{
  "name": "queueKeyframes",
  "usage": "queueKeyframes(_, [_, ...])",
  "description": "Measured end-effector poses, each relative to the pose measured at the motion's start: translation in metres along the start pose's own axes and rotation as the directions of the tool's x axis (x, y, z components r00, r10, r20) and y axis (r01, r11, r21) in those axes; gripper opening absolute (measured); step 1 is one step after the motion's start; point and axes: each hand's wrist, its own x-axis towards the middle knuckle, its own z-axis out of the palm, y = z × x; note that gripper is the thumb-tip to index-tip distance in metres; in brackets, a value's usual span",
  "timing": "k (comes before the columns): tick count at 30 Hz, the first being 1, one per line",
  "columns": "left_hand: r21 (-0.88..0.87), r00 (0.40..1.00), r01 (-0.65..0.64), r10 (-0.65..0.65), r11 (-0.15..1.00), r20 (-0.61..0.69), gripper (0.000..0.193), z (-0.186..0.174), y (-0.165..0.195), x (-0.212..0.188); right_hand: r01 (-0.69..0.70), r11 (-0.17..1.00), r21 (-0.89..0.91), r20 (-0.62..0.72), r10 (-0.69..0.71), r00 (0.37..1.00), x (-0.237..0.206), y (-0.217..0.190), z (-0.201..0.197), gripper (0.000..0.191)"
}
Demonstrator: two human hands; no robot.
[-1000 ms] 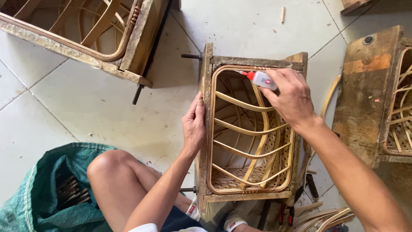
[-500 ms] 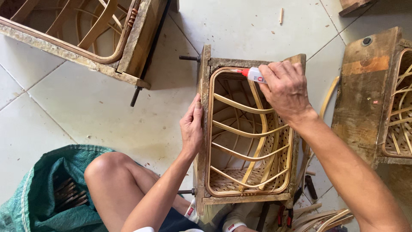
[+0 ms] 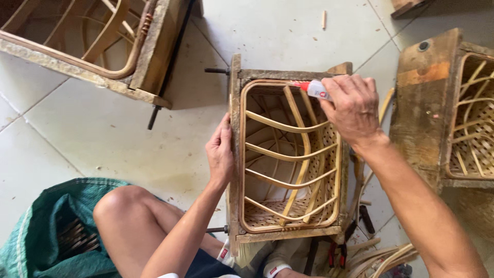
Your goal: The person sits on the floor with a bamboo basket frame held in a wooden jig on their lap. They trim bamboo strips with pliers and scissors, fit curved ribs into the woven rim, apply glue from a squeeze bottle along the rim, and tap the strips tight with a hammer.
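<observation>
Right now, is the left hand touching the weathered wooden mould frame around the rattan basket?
Touching. The head view shows the left hand laid flat against the left side board of the weathered wooden mould frame, fingers along its edge, with no gap visible.

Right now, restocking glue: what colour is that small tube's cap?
Red, on a white tube; head view.

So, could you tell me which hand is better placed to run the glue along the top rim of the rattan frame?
Probably the right hand: it holds the glue tube with its tip at the frame's top rim. The left hand rests flat on the wooden mould's side.
</observation>
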Motion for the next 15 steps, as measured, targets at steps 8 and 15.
queueKeyframes(8, [0.007, 0.999, 0.042, -0.042, 0.999, -0.020, 0.047, 0.005, 0.016, -0.007, -0.022, 0.997, -0.070, -0.013, 0.021, 1.000, -0.020, 0.020, 0.006, 0.031])
queueKeyframes(15, [0.053, 0.997, 0.071, -0.069, 0.996, -0.038, 0.047, 0.007, 0.021, -0.008, -0.018, 0.999, -0.052, 0.001, 0.018, 1.000, -0.029, 0.027, 0.012, 0.029])
